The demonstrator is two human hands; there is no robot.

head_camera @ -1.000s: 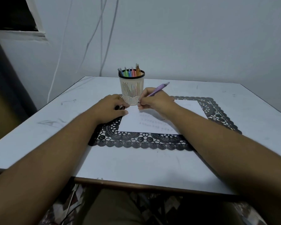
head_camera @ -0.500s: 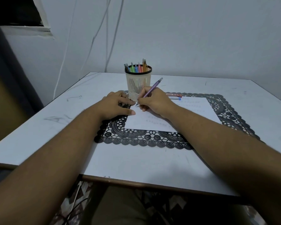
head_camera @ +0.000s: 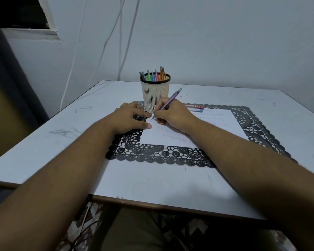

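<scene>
A white sheet of paper [head_camera: 217, 125] with faint rows of writing lies on a black lace placemat [head_camera: 161, 154]. My right hand [head_camera: 172, 115] grips a purple pen [head_camera: 169, 102], its tip down at the paper's upper left corner. My left hand [head_camera: 130, 118] rests flat on the mat and the paper's left edge, thumb stretched onto the sheet. Its fingers lie just left of a cream pen holder [head_camera: 155, 93].
The holder contains several coloured pens [head_camera: 153, 76] and stands at the mat's back edge. Two pens, red and blue [head_camera: 195, 108], lie behind my right hand. The white table [head_camera: 152, 185] meets a wall at the back; cables hang there.
The pen has tilted more upright and its tip has come down to the paper's upper left corner. My left hand stays on the paper's edge. The view has shifted slightly.
</scene>
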